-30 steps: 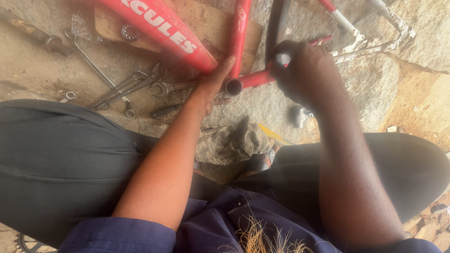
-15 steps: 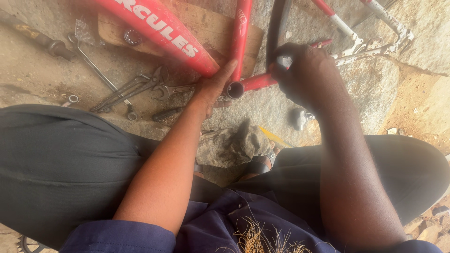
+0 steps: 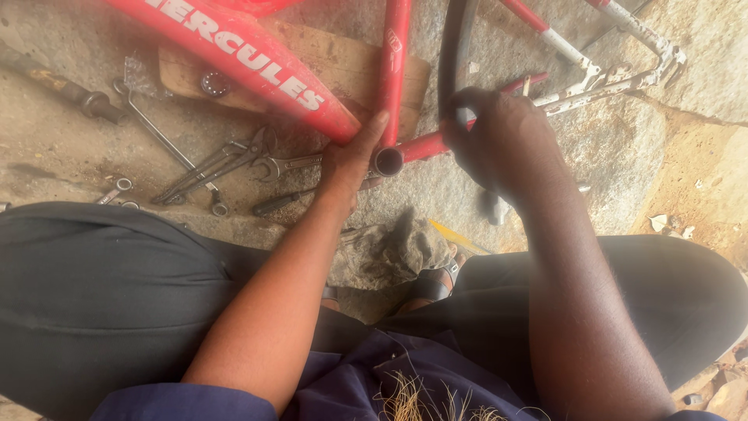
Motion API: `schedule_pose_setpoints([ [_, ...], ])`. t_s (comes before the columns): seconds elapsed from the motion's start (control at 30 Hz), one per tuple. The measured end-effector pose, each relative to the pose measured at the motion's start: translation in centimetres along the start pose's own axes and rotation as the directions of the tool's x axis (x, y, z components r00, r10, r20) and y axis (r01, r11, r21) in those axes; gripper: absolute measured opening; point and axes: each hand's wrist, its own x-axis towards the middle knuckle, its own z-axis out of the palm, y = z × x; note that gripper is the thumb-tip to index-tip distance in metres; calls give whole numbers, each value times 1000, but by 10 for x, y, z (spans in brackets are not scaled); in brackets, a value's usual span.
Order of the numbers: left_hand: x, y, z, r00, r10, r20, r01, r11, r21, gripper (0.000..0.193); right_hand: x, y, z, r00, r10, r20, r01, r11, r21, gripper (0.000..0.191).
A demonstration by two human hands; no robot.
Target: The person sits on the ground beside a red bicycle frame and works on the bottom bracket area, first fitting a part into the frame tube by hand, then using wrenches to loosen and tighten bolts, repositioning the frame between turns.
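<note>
the view has drawn a little closer on the red bicycle frame (image 3: 257, 58) than a second ago, and the left hand (image 3: 351, 164) has slid a touch further along the thick down tube, fingers now laid flat and open against the tube just beside the hollow bottom bracket shell (image 3: 387, 161) at the centre of the frame. the right hand (image 3: 506, 144) has barely shifted; it stays curled shut, right of centre, around the dark tyre (image 3: 452, 54) and the thin red stay behind it, though what its fingertips pinch is hidden. judging by this, the work is a steady bracing of the frame at the shell, not a change of grip.

the frame lies on stony ground, its seat tube (image 3: 393, 70) running up to the top edge and its chipped white-and-red rear stays (image 3: 615, 74) reaching to the upper right. white block lettering runs along the down tube at upper left. a flat brown wooden board (image 3: 327, 62) sits under the tubes. left of centre lie pliers (image 3: 226, 160) and open-ended spanners (image 3: 292, 165); a long bent metal rod (image 3: 152, 125) and a dark-handled tool (image 3: 54, 86) lie in the upper left. a crumpled grey rag (image 3: 389, 253) sits between the person's dark-trousered knees, a yellow strip (image 3: 460, 236) just right of it.
</note>
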Motion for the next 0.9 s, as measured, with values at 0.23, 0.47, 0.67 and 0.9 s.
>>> schedule_pose_setpoints([
  [0.23, 3, 3, 2, 972, 227, -58, -202, 937, 285, 90, 12, 3, -5, 999, 28, 28, -29, 999, 23, 35],
  [0.47, -49, 60, -2, 985, 132, -115, 55, 394, 918, 77, 14, 4, -25, 997, 68, 34, -69, 997, 23, 35],
  [0.67, -105, 92, -12, 899, 391, 195, -379, 475, 794, 51, 25, 26, -26, 974, 179, 137, -184, 983, 19, 39],
  [0.9, -81, 97, 10, 933, -39, 357, 94, 986, -138, 66, 20, 72, -5, 999, 7, 39, -7, 1000, -8, 36],
])
